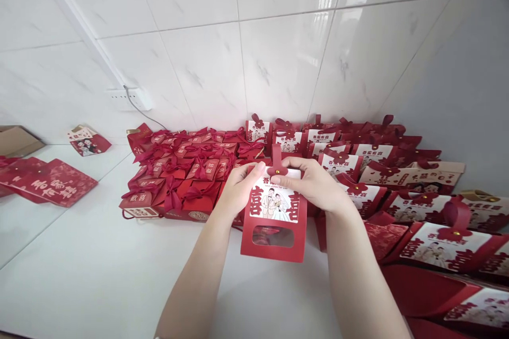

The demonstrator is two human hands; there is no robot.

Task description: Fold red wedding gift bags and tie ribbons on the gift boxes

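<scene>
I hold a red gift box (pixel 274 222) upright in front of me, printed with a cartoon couple and with a clear window low on its front. My left hand (pixel 237 190) grips its upper left edge, fingers curled round it. My right hand (pixel 314 183) grips the upper right edge, and its fingertips pinch the red flower-shaped clasp (pixel 277 171) at the top flap. A red strap stands up behind the clasp.
Several small red ribbon-tied boxes (pixel 178 180) are stacked behind on the white floor (pixel 99 265). Rows of matching couple-printed boxes (pixel 433 238) fill the right side. Flat red cartons (pixel 51 183) and one tipped box (pixel 85 140) lie at left. A wall socket (pixel 131 98) is behind.
</scene>
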